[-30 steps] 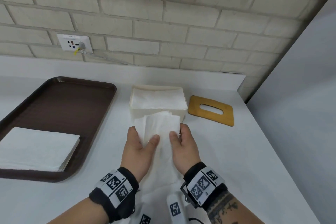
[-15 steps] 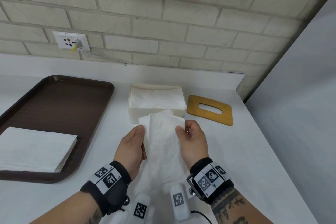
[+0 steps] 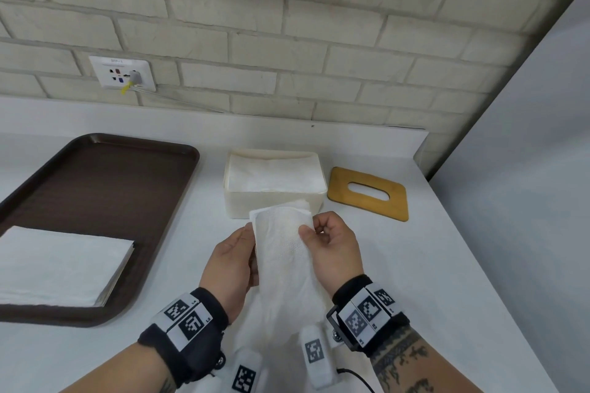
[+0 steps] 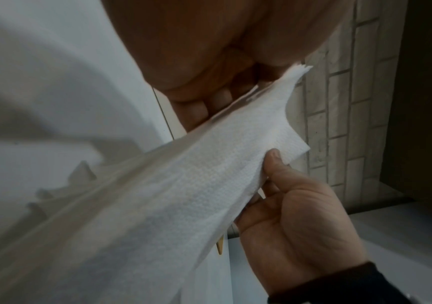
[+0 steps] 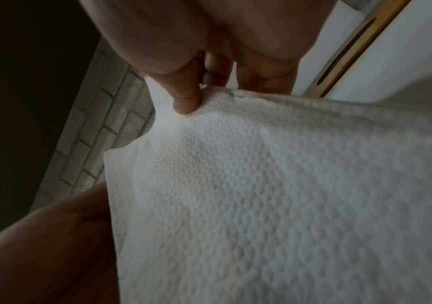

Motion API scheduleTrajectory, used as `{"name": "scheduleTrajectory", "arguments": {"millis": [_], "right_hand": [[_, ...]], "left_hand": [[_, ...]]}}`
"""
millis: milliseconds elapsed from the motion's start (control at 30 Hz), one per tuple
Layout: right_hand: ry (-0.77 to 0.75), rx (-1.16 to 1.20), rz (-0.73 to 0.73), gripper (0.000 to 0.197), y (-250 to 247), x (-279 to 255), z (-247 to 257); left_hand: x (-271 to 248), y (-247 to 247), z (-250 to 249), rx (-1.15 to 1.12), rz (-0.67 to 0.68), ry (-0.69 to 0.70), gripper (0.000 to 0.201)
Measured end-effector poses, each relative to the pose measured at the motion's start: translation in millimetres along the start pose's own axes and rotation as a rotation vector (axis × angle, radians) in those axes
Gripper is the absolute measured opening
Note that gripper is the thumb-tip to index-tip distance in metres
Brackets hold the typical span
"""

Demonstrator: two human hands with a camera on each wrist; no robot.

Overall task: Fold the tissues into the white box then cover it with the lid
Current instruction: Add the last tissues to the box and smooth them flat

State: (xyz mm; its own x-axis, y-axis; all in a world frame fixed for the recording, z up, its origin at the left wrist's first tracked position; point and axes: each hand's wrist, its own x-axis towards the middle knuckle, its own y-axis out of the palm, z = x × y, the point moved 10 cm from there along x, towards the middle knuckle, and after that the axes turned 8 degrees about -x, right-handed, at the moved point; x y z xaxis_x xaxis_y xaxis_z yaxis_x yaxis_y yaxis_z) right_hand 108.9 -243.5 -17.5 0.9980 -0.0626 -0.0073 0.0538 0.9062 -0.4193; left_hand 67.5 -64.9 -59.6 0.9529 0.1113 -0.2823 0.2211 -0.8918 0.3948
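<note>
Presently both hands hold one embossed tissue (image 3: pixel 284 252) above the white counter (image 3: pixel 431 265), just before the open white box (image 3: pixel 274 204). Left hand (image 3: pixel 231 260) pinches its left edge; right hand (image 3: pixel 332 246) pinches its right corner. Wooden lid (image 3: pixel 367 193) lies beside the box.

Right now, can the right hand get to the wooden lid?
Probably yes, once free: the right hand pinches the tissue, but the wooden lid lies flat beside the white box on that hand's side, with nothing between.
</note>
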Motion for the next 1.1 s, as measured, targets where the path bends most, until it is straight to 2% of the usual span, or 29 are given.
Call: {"name": "scheduleTrajectory", "arguments": {"millis": [100,167,267,367,400,433,500,567,633,700,800,967,1100], "right_hand": [[0.012,-0.045,-0.019,0.017,-0.2,0.0,-0.5],[0.010,-0.063,-0.032,0.014,1.6,-2.9,0.6],[0.007,-0.015,0.002,0.016,7.7,-9.7,4.9],[0.007,0.013,0.159,0.069,15.9,-14.1,2.0],[0.023,-0.037,0.221,0.078,17.3,-15.1,-1.6],[0.028,-0.076,0.270,0.072,16.8,-15.6,-3.7],[0.016,-0.140,0.300,0.039,9.4,-13.6,-5.9],[-0.019,-0.133,0.235,0.021,-5.9,-8.6,-5.8],[-0.039,-0.080,0.153,0.020,-21.1,-4.6,-7.6],[-0.035,-0.015,0.104,0.022,-30.4,-3.1,-10.9],[-0.018,0.027,0.129,0.028,-26.8,-4.6,-20.2],[0.015,-0.007,0.236,0.040,-5.7,-6.8,-49.1],[-0.007,-0.043,0.243,0.042,-7.3,0.0,-53.0]], "left_hand": [[-3.6,5.2,1.7,-0.031,0.030,-0.051,0.059],[-7.2,13.6,-3.4,-0.009,0.079,-0.019,0.042],[-6.2,8.0,-12.2,0.071,-0.009,0.068,0.021],[-5.0,6.6,-22.8,-0.088,-0.040,0.078,0.023],[-2.6,5.3,-25.6,-0.158,-0.037,0.074,0.025],[-0.4,2.1,-27.7,-0.217,-0.039,0.068,0.027],[4.9,-5.9,-31.0,-0.256,-0.040,0.074,0.025],[9.5,-21.5,-33.7,-0.191,-0.058,0.113,0.021],[12.5,-39.7,-34.5,-0.010,-0.068,0.149,0.036],[14.1,-48.6,-32.1,0.315,-0.025,0.170,0.043],[14.6,-52.1,-22.2,0.745,0.028,0.210,0.044],[14.5,-53.8,2.5,0.887,0.003,0.131,0.038],[10.5,-51.0,3.6,0.869,-0.050,0.135,0.019]]}}
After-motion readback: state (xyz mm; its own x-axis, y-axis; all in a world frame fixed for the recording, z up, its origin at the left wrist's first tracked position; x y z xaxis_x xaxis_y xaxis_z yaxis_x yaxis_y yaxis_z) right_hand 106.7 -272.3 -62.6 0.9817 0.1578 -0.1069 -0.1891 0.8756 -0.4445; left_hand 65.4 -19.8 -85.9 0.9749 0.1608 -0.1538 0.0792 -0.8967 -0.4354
